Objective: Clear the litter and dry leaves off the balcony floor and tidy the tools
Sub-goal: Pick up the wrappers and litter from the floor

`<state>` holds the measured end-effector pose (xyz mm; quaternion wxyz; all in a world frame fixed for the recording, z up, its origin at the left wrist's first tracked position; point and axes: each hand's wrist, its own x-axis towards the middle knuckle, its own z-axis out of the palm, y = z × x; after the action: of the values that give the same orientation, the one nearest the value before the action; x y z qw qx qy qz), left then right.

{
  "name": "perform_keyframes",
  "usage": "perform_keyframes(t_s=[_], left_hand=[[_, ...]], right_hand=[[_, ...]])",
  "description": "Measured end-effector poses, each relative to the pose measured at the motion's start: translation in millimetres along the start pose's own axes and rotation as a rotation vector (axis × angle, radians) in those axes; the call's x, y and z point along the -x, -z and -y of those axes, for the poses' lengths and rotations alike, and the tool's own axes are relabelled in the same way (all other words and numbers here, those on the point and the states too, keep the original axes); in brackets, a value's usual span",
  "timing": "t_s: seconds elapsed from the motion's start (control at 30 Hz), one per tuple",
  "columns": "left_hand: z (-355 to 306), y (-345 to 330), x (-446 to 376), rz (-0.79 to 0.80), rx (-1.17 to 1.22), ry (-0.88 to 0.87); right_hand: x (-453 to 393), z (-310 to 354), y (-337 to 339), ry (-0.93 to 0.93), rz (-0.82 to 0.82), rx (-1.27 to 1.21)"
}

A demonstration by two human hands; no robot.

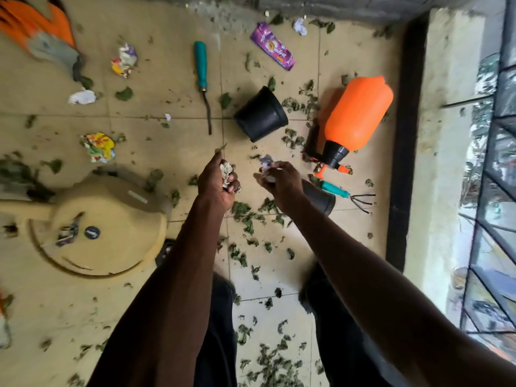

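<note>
Crumpled paper (225, 171) clenched in the left hand (219, 183); a purple-white scrap (266, 160) pinched in the right hand (279, 181), both above the tile floor (167, 152). Likely to spill if either grip loosens on the way to the yellow bin (97, 224) at left. Tight to the right: orange sprayer (354, 115), black pot (261, 117), hand rake (346, 195), then the wall. Open tiles ahead-left, strewn with leaves (248, 216) and wrappers (272, 46).
</note>
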<state>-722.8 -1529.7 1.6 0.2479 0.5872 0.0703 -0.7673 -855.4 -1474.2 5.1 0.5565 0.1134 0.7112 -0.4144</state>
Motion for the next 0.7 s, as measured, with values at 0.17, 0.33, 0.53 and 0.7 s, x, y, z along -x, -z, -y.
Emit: perform_keyframes(t_s=[0.17,0.33,0.53,0.7], left_hand=[[-48,42,34,-0.007,0.024,-0.013],[-97,82,63,-0.045,0.055,-0.032],[-132,92,68,-0.072,0.183,-0.098],[-144,83,43,-0.07,0.255,-0.102]], right_hand=[[45,-19,-66,-0.02,0.054,-0.016],[68,-20,-127,-0.042,0.068,-0.121],[36,0,-164,0.042,0.103,0.483],[-8,17,-195,0.085,0.118,0.663]])
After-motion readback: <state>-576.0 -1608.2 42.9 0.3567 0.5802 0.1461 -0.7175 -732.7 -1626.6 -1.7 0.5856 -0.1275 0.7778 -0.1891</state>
